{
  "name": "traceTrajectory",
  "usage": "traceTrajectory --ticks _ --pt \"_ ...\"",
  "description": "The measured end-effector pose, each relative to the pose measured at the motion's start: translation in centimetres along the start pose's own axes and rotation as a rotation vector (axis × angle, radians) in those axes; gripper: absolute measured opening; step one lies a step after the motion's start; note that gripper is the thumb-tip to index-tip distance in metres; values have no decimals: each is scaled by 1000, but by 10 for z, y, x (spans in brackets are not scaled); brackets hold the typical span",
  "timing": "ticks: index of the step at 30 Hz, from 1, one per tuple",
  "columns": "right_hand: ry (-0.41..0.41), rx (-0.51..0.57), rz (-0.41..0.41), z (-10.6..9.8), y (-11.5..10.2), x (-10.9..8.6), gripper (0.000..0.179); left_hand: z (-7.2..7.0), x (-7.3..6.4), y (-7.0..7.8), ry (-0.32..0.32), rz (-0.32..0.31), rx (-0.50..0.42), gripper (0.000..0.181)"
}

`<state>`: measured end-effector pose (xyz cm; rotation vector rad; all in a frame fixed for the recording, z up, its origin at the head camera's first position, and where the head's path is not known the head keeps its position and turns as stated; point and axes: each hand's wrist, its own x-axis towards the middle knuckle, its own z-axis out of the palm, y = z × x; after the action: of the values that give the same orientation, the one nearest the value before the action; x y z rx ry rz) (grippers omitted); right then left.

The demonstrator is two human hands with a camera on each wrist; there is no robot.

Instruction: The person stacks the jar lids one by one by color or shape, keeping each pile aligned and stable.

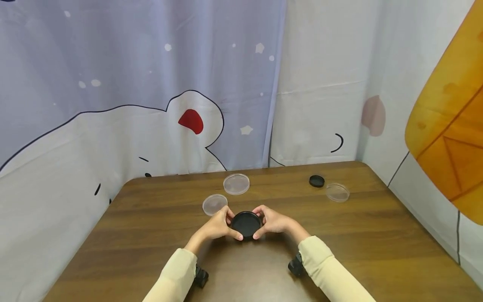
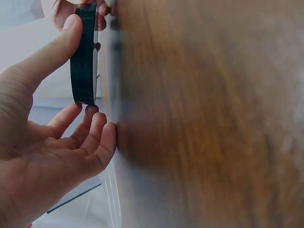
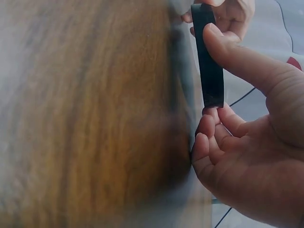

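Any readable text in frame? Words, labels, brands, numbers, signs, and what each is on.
None readable in any view.
Black disc between left hand and right hand: no legible marking on face or rim.
Three clear discs and small black disc: too small to rule out fine marks.
Black wrist devices: too small and dark to read.
Curtain: printed shapes, no lettering visible.

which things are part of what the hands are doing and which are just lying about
In use:
large black dish, gripped by left hand and right hand

Probably just lying about:
left clear dish
middle clear dish
small black dish
right clear dish
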<state>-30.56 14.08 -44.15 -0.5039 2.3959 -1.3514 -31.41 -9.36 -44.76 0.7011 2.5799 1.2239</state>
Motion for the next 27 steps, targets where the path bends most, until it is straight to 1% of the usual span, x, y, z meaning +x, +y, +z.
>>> traceTrajectory --ticks 2,7,12,19,27 --pt "-3 5 3 0 1 0 74 1 1 -1 0 -3 5 64" --pt "-9 4 16 4 3 2 73 2 2 -2 -13 -35 3 63" --pt "9 -20 24 4 2 1 73 5 5 -2 -19 -34 15 63" --pt "31 -99 35 6 -1 1 71 8 5 -3 -7 -21 20 63" --pt "46 -131 38 9 1 0 71 7 5 -4 -41 -27 20 63"
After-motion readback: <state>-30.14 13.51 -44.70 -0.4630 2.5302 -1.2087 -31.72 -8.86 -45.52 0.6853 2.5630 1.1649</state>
